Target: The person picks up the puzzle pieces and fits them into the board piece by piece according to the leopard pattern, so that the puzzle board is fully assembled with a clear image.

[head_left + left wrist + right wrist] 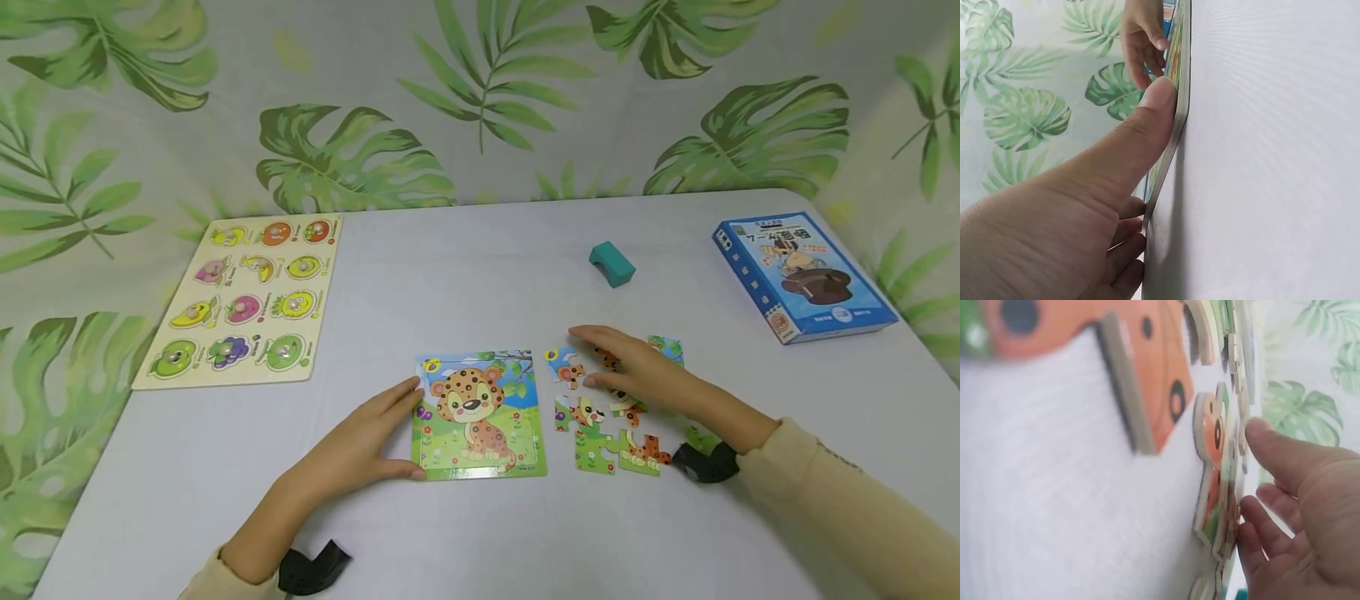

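Observation:
A square leopard puzzle board point(517, 454) lies flat on the white table, its picture facing up. My left hand point(360, 442) rests at the board's left side, with thumb and forefinger spread along the edge; the left wrist view shows the thumb point(1141, 134) against that edge. To the right of the board lie several loose wooden puzzle pieces point(596, 454) with parts of the same leopard picture. Over them is my right hand point(637, 371), fingers extended and hiding some of the pieces. In the right wrist view, its fingers are beside spotted orange pieces point(1210, 444).
A fruit knob puzzle board point(322, 292) lies at the back left. Beyond the loose pieces stands a teal block point(615, 265) with a curved notch. A blue picture box point(832, 275) is at the back right, near a leaf-patterned cloth backdrop point(495, 92).

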